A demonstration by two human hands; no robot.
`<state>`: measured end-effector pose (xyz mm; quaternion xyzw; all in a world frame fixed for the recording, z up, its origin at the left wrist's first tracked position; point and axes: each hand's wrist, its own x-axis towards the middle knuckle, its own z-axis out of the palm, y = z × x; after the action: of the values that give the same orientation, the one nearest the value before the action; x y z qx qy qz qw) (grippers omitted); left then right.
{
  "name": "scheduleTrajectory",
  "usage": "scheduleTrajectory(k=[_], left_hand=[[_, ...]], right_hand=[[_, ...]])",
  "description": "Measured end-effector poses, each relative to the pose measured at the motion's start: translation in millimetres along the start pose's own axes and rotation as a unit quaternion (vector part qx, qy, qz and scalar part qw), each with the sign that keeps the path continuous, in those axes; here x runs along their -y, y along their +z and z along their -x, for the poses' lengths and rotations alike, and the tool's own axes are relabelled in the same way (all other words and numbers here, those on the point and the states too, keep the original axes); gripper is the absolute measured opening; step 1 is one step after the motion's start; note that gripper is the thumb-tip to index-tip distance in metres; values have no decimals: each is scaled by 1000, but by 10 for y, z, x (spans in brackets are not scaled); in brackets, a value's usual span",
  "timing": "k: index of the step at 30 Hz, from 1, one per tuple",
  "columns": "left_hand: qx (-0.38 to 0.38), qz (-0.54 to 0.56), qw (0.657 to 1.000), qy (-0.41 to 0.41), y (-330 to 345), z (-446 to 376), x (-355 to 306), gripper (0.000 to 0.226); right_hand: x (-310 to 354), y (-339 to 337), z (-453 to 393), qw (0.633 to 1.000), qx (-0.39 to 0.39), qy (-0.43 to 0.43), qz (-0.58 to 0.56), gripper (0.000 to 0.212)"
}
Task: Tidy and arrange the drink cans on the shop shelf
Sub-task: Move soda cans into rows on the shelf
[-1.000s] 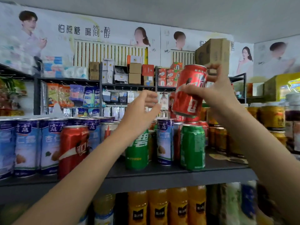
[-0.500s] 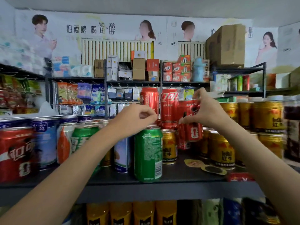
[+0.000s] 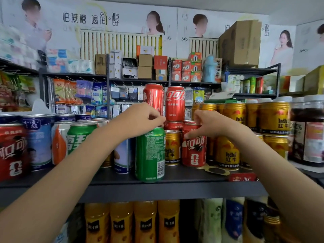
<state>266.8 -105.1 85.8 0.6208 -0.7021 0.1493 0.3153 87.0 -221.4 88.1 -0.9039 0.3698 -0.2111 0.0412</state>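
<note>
On the dark metal shop shelf point(image 3: 175, 179), the right hand point(image 3: 212, 124) grips a red cola can point(image 3: 193, 149); left hand point(image 3: 140, 118) fingers hover curled, empty, over a green soda can point(image 3: 150, 155) beneath wall posters point(image 3: 98, 20).

Green Sprite can point(image 3: 150, 155): upright at the shelf's front edge, frame centre, barcode side facing out. Red cola can point(image 3: 193, 146): upright just right of centre, beside a gold Red Bull can point(image 3: 172, 148). Two red cola cans point(image 3: 164, 102) stand stacked on a lower red row, centre frame. Blue, orange-white and green cans point(image 3: 57, 142) stand at left.
</note>
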Motion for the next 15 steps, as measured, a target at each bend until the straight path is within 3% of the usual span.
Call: scheduleTrajectory(k=[3, 10, 15], left_hand=[[7, -6, 1000, 6, 5, 39, -22, 44], [6, -9, 1000, 9, 30, 75, -49, 42], [3, 2, 1000, 14, 27, 98, -55, 38]], right_hand=[[-46, 1, 18, 999, 46, 6, -17, 57], [-100, 50, -190, 988, -33, 32, 147, 61], [-135, 165, -345, 978, -54, 73, 186, 64]])
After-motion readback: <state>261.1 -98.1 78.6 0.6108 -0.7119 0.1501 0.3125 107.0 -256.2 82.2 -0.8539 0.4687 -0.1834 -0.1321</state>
